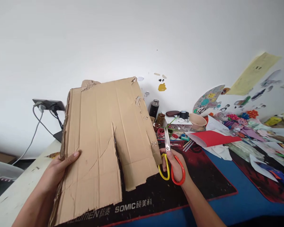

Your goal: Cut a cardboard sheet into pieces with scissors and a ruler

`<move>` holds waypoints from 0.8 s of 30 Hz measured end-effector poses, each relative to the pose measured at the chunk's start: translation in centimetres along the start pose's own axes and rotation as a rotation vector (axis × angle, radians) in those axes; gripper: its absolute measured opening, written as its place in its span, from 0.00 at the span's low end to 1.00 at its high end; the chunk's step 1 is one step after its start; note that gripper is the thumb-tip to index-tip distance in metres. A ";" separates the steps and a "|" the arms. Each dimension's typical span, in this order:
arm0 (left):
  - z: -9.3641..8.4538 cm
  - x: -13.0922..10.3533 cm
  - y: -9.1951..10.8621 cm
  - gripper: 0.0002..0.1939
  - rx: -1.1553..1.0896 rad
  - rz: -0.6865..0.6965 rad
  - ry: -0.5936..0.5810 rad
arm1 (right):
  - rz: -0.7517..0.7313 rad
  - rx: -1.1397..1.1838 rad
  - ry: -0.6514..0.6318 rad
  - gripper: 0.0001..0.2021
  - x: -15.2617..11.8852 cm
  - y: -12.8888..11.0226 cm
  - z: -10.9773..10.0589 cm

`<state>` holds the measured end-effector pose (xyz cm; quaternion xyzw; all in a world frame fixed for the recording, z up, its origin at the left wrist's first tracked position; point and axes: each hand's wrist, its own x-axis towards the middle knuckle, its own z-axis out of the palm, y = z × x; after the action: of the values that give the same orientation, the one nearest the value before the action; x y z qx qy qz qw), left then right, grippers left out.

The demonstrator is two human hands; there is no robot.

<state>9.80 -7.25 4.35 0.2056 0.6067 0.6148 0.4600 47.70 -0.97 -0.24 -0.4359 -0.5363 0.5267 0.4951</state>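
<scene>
A large brown piece of cardboard [97,126] is held up over the desk, with ragged edges and a long slit running up from its lower edge. My left hand [63,167] grips its left edge, thumb on the front face and fingers hidden behind. In my right hand [178,165] is a pair of scissors [167,142] with one yellow and one red handle, blades pointing up and nearly closed. The scissors are beside the cardboard's lower right edge, and some of my right fingers seem to touch that edge.
Under the cardboard lies a black mouse mat [203,176] with red trim. Red paper [213,138], paper scraps and colourful craft pieces crowd the right side. A black bottle [154,108] and a round tan bowl [197,121] stand by the wall. Cables [38,123] hang at left.
</scene>
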 end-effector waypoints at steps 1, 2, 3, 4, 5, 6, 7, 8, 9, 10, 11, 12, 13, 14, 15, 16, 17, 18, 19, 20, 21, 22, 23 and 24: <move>0.0 -0.1 0.1 0.28 0.018 0.001 -0.003 | 0.004 0.004 -0.023 0.32 0.0 -0.2 -0.1; 0.0 -0.2 0.3 0.29 0.041 -0.001 -0.013 | 0.010 -0.001 -0.048 0.31 0.0 -0.4 -0.2; 0.0 -0.4 0.4 0.29 0.064 -0.006 -0.032 | 0.018 -0.012 -0.077 0.31 0.1 -0.6 -0.2; 0.1 -0.5 0.5 0.30 0.081 -0.014 -0.057 | 0.027 -0.029 -0.106 0.30 0.2 -0.7 -0.2; 0.1 -0.6 0.6 0.31 0.090 -0.021 -0.083 | 0.035 -0.049 -0.130 0.29 0.3 -0.9 -0.1; 0.1 -0.6 0.7 0.31 0.091 -0.026 -0.106 | 0.043 -0.068 -0.145 0.28 0.4 -1.0 0.0; 0.1 -0.6 0.8 0.30 0.085 -0.034 -0.121 | 0.049 -0.084 -0.149 0.27 0.5 -1.1 0.1; 0.1 -0.6 0.7 0.30 0.077 -0.045 -0.129 | 0.051 -0.098 -0.147 0.26 0.6 -1.1 0.2; 0.0 -0.6 0.7 0.29 0.071 -0.062 -0.129 | 0.049 -0.110 -0.140 0.26 0.6 -1.0 0.3; -0.1 -0.6 0.6 0.29 0.066 -0.085 -0.127 | 0.044 -0.120 -0.133 0.25 0.6 -0.9 0.5; -0.2 -0.6 0.4 0.28 0.060 -0.114 -0.127 | 0.037 -0.130 -0.127 0.25 0.6 -0.8 0.6; -0.2 -0.6 0.2 0.28 0.048 -0.148 -0.126 | 0.027 -0.139 -0.124 0.24 0.6 -0.6 0.7; -0.2 -0.7 0.0 0.29 0.031 -0.184 -0.125 | 0.017 -0.146 -0.122 0.24 0.5 -0.3 0.9; -0.2 -0.7 -0.1 0.29 0.009 -0.217 -0.126 | 0.009 -0.148 -0.115 0.23 0.5 -0.1 1.0; -0.2 -0.8 -0.2 0.29 -0.012 -0.248 -0.124 | 0.005 -0.146 -0.107 0.23 0.6 0.2 1.1; 0.0 -0.8 -0.3 0.30 -0.026 -0.277 -0.121 | 0.005 -0.140 -0.099 0.24 0.7 0.5 1.2; 0.1 -0.8 -0.3 0.31 -0.032 -0.304 -0.117 | 0.008 -0.131 -0.092 0.24 0.8 0.7 1.3; 0.2 -0.7 -0.1 0.31 -0.031 -0.332 -0.113 | 0.013 -0.121 -0.087 0.24 0.9 0.8 1.3; 0.4 -0.6 0.1 0.33 -0.025 -0.358 -0.104 | 0.015 -0.113 -0.082 0.25 1.0 0.7 1.3; 0.5 -0.6 0.3 0.34 -0.017 -0.380 -0.090 | 0.005 -0.117 -0.078 0.25 1.1 0.6 1.2; 0.6 -0.7 0.6 0.36 -0.018 -0.396 -0.074 | -0.021 -0.133 -0.067 0.24 1.2 0.4 1.1; 0.7 -1.0 0.9 0.37 -0.035 -0.412 -0.066 | -0.060 -0.161 -0.048 0.23 1.2 0.2 1.0; 0.7 -1.5 1.2 0.38 -0.074 -0.428 -0.076 | -0.108 -0.197 -0.019 0.22 1.2 -0.1 0.9; 0.8 -2.3 1.5 0.38 -0.126 -0.439 -0.096 | -0.154 -0.235 0.013 0.21 1.1 -0.5 0.9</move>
<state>11.10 -8.45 6.55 0.0687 0.5746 0.5263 0.6230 46.70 -0.04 0.34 -0.4519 -0.6227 0.4178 0.4831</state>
